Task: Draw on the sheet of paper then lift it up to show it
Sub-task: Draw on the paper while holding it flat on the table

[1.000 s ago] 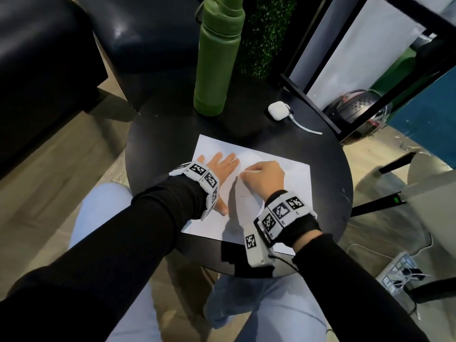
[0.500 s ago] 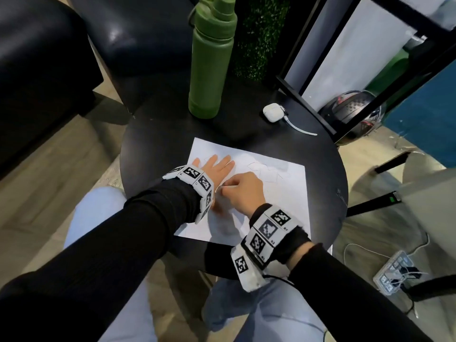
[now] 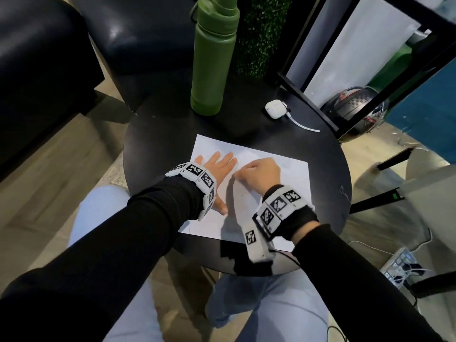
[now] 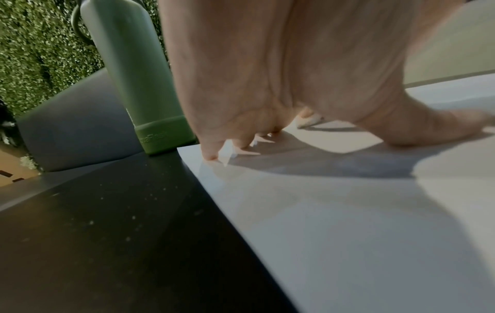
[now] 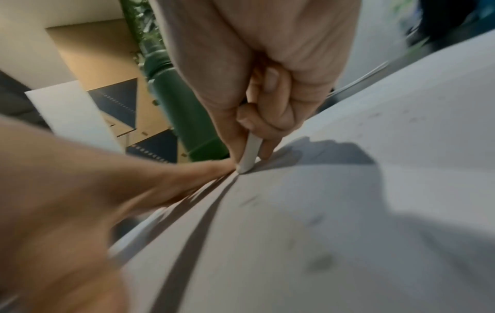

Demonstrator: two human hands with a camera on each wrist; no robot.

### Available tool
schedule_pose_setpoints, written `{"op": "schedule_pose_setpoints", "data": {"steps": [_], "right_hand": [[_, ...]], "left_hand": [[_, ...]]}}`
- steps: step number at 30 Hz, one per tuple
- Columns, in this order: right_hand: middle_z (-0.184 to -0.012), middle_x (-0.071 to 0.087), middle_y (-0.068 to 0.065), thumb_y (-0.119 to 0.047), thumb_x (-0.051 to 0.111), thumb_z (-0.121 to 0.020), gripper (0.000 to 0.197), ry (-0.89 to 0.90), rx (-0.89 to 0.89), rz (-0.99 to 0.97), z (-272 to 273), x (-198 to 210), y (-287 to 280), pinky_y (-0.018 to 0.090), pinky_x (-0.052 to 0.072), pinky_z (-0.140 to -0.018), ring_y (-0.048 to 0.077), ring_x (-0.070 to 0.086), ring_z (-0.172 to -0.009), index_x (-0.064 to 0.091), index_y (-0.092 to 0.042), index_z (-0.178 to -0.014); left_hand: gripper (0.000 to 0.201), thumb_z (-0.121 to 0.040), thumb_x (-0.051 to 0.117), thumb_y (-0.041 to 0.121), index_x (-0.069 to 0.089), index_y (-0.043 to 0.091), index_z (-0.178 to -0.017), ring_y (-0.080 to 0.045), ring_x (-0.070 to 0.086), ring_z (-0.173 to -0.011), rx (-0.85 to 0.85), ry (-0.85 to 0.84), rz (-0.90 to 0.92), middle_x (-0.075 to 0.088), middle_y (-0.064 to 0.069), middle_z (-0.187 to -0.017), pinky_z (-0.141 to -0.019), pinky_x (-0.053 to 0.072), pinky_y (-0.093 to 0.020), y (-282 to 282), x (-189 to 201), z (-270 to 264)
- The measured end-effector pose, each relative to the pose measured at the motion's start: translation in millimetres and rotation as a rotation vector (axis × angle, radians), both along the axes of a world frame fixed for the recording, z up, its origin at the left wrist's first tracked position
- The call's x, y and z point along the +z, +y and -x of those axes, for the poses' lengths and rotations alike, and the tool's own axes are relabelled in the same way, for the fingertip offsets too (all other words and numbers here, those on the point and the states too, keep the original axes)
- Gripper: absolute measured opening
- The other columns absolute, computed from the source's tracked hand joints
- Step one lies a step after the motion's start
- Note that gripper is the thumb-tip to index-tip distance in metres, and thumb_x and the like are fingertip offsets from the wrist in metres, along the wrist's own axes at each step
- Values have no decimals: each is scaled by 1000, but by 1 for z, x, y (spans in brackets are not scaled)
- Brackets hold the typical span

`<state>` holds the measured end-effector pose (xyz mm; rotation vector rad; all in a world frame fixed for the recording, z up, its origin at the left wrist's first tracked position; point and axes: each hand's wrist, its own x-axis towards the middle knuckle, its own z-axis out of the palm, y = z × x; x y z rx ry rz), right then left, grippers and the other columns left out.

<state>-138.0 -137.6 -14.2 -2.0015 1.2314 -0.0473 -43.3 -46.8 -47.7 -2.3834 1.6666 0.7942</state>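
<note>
Right hand [image 3: 259, 172] grips white pen [image 5: 247, 152], tip on paper sheet [image 3: 283, 183]; left hand [image 3: 217, 166] lies flat, fingers spread, pressing sheet.

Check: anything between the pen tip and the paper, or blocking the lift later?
Nothing visible. The right hand pinches the pen, tip on the sheet of paper. The left hand lies flat on it and must release first.

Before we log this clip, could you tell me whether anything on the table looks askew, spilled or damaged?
Nothing stands out. The sheet of paper lies flat under the left hand, the right hand draws with a white pen, and the green bottle stands upright.
</note>
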Motion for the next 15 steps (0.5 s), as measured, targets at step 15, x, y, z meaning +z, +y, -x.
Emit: {"op": "schedule_pose_setpoints", "data": {"steps": [15], "right_hand": [[-79,66,-1,-12,71,-74,12,-75,-43,0,12,1,-3,20,42,-69,12,59,-79,75,-6,-84]], "left_hand": [[126,-65,76,54,-13,25,-150,-26,-13,-146,-9,-18,-6,-21,4,-157,-115,1,-52,0,-2,2]]}}
